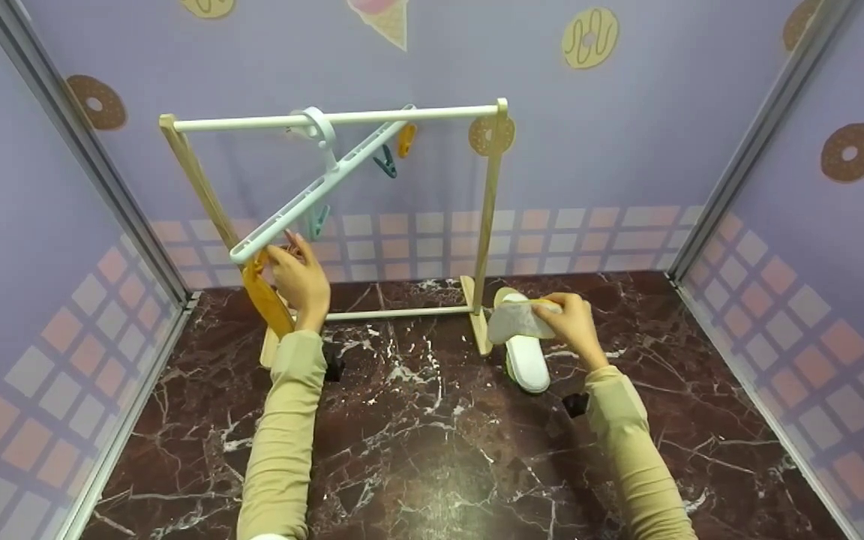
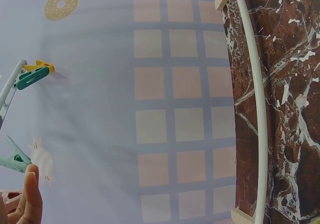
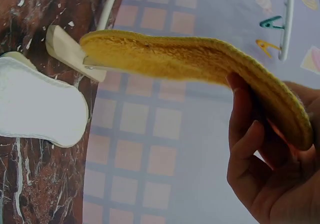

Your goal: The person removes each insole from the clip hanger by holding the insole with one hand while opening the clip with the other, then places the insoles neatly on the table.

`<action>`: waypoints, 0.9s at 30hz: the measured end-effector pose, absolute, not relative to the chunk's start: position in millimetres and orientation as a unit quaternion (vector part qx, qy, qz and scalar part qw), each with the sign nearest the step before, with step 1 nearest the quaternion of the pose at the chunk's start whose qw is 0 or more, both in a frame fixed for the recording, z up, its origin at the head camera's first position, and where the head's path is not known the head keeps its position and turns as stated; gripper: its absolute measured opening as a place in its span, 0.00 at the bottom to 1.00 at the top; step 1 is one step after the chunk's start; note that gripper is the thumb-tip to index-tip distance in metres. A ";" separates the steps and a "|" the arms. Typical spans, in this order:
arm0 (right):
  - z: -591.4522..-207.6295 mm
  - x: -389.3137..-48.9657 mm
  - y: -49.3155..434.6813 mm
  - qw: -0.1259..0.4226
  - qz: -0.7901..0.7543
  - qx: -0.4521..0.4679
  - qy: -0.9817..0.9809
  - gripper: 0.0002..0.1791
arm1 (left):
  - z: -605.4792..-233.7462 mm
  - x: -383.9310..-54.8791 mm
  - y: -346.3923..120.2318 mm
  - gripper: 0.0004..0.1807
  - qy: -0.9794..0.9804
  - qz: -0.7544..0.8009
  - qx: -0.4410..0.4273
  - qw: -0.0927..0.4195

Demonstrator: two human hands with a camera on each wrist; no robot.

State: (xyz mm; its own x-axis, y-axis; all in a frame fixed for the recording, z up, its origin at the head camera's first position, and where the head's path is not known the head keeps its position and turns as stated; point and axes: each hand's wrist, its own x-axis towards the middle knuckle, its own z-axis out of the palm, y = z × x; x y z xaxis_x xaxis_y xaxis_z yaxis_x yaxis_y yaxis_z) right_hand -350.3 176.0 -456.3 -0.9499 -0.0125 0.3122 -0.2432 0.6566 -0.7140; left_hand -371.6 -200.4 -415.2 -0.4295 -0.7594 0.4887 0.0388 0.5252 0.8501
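Note:
My left hand (image 1: 301, 281) is up at the near end of a pale blue hanger (image 1: 304, 199), its fingers curled around a pinkish clothespin (image 2: 11, 199) that they partly hide. A yellow insole (image 1: 267, 296) hangs at that end beside the hand. A light teal clothespin (image 2: 17, 159) hangs close to the fingertips. On the right, my right hand (image 1: 571, 322) pinches another insole (image 3: 165, 58) by one end, yellow and fuzzy on one face, greyish white on the other. It is held over white insoles (image 1: 528, 364) lying on the floor.
The hanger hooks over the top bar of a wooden rack (image 1: 492, 202). Farther along it hang a dark teal clothespin (image 1: 385, 161) and a yellow clothespin (image 1: 406, 140). The rack's foot (image 1: 479, 330) stands left of the white insoles. Patterned panels (image 1: 799, 225) enclose the dark marbled surface (image 1: 432, 450).

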 end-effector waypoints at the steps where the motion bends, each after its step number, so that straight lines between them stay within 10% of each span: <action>1: -455.8 -350.7 176.6 0.139 0.415 0.060 -0.897 0.13 | -415.4 -371.7 -200.5 0.23 -0.733 -0.420 0.246 0.475; 27: -464.1 -370.7 171.1 0.096 0.603 -0.008 -0.792 0.19 | -421.8 -369.7 -200.6 0.21 -0.732 -0.434 0.226 0.475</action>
